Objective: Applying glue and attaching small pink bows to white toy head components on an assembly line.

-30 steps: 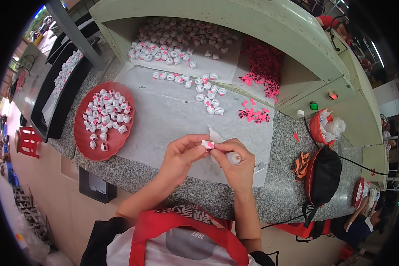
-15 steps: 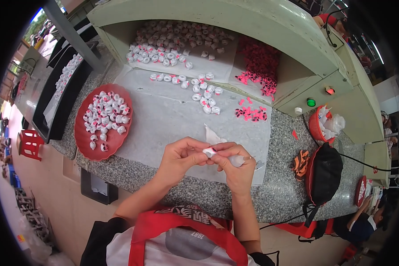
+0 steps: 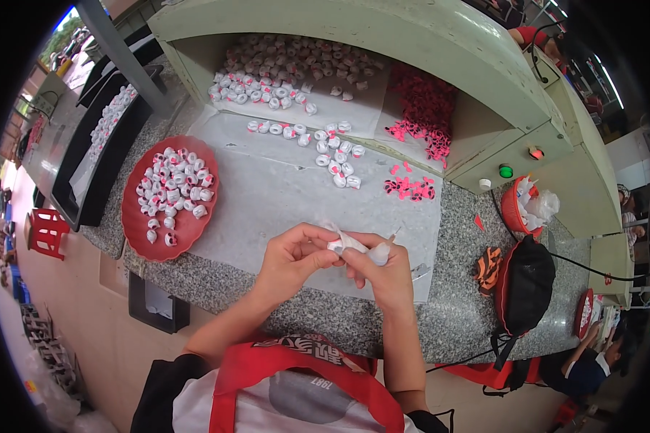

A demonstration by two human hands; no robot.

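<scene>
My left hand (image 3: 290, 261) pinches a small white rounded piece (image 3: 334, 246) between thumb and fingers. Against that piece, my right hand (image 3: 387, 280) presses a scrap of white cloth (image 3: 352, 242) with its thumb and fingers. A small translucent bottle (image 3: 379, 253) with a thin tip is tucked in the same right hand. Both hands are closed and meet above the white sheet (image 3: 267, 195) on the bench. Beyond them lie several loose white pieces with pink marks (image 3: 337, 155) and a group of small pink-and-black parts (image 3: 410, 189).
A red scalloped dish (image 3: 133, 224) of white pieces stands left. Behind, a shelf holds heaped white pieces (image 3: 282, 65) and pink parts (image 3: 422, 101). At right are a red basket (image 3: 511, 209), an orange-and-black cloth (image 3: 488, 268), a black bag (image 3: 529, 285) and a cable.
The white cloth, upright beyond my fingers before, is now drawn down over the small piece. My right hand has turned, and the bottle's tip points more upward.
</scene>
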